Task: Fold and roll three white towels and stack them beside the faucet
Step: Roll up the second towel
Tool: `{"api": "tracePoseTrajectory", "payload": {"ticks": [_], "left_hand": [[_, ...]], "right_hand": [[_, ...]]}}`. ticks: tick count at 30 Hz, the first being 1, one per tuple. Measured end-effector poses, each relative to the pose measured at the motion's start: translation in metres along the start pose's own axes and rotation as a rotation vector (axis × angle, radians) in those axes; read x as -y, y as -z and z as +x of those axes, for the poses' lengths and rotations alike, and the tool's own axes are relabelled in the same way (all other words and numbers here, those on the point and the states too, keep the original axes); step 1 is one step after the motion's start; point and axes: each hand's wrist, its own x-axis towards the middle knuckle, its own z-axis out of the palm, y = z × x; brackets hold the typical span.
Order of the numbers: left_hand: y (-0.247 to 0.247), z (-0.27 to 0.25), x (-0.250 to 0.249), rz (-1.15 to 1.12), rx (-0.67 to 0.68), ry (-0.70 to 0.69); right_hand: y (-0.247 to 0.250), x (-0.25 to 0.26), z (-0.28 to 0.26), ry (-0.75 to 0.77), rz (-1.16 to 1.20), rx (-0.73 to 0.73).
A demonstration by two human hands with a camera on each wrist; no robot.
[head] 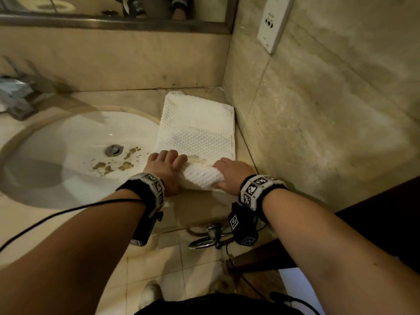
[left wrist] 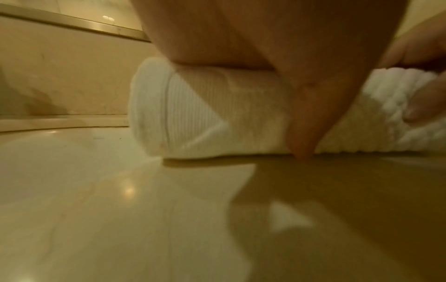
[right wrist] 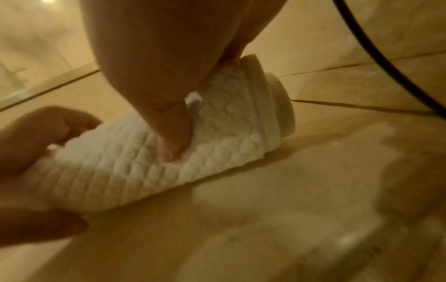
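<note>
A white waffle-textured towel [head: 197, 130] lies folded on the marble counter [head: 200, 208], in the corner to the right of the sink. Its near end is wound into a roll [head: 202, 177]. My left hand [head: 168, 164] grips the roll's left end, fingers curled over the top. My right hand [head: 228, 172] grips the right end the same way. In the left wrist view my thumb [left wrist: 301, 118] presses the front of the roll [left wrist: 205, 118]. The right wrist view shows the roll [right wrist: 135, 171] under my thumb [right wrist: 171, 129], layered edges at its end. Only this towel is in view.
The white sink [head: 56, 142] with brown debris near its drain [head: 114, 150] is on the left, the faucet [head: 16, 98] at its far-left rim. A stone wall [head: 318, 110] with a socket plate [head: 273, 21] closes the right side. A valve and hoses [head: 212, 235] hang below the counter.
</note>
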Motion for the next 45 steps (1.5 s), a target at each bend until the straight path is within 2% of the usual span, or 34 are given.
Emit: {"api": "tracePoseTrajectory", "payload": {"ticks": [3, 7, 9, 11, 15, 19, 22, 24, 27, 29, 32, 34, 35, 38, 39, 43, 45], "left_hand": [[-0.004, -0.006, 0.002, 0.000, -0.044, 0.031], [0.003, -0.007, 0.002, 0.001, 0.020, -0.017], [0.007, -0.005, 0.001, -0.008, 0.041, -0.015], [0.011, -0.003, -0.001, -0.003, 0.078, -0.005], [0.018, 0.004, -0.004, -0.005, 0.157, 0.032], [0.023, 0.002, -0.006, -0.062, 0.210, 0.044], [0.023, -0.004, -0.004, -0.105, 0.199, 0.051], [0.021, -0.010, -0.002, -0.104, 0.120, 0.028], [0.014, -0.021, 0.000, -0.030, -0.044, -0.076], [0.010, -0.028, 0.000, 0.073, -0.057, -0.148], [0.002, -0.031, -0.001, 0.185, -0.039, -0.159], [0.001, -0.028, -0.005, 0.196, -0.033, -0.129], [0.003, -0.024, -0.006, 0.197, -0.023, -0.121], [0.011, -0.011, -0.011, 0.181, 0.029, -0.123], [0.014, -0.006, -0.012, 0.163, 0.044, -0.121], [0.020, 0.005, -0.016, 0.105, 0.121, -0.105], [0.020, 0.006, -0.017, 0.090, 0.131, -0.103]], "right_hand": [[0.013, -0.002, 0.004, 0.000, 0.000, 0.098], [0.021, -0.005, 0.016, -0.020, 0.028, 0.323], [0.020, -0.005, 0.015, -0.014, 0.075, 0.344], [0.016, -0.004, 0.008, -0.004, 0.136, 0.279], [0.003, 0.002, -0.009, 0.070, 0.108, 0.031], [-0.010, 0.005, -0.013, 0.098, -0.056, 0.004], [-0.010, 0.009, -0.011, 0.069, -0.022, -0.051], [-0.005, 0.011, -0.007, 0.042, 0.047, 0.016], [0.004, 0.012, 0.002, -0.025, 0.296, 0.245], [0.005, 0.012, 0.005, -0.032, 0.394, 0.298], [0.003, 0.012, 0.005, -0.013, 0.450, 0.275], [0.001, 0.010, 0.000, -0.007, 0.386, 0.250], [0.000, 0.010, -0.003, 0.007, 0.290, 0.200], [-0.007, 0.013, -0.016, 0.087, -0.009, -0.120], [-0.010, 0.015, -0.019, 0.110, -0.063, -0.162], [-0.018, 0.018, -0.027, 0.084, -0.193, -0.103], [-0.019, 0.017, -0.026, 0.078, -0.149, -0.125]]}}
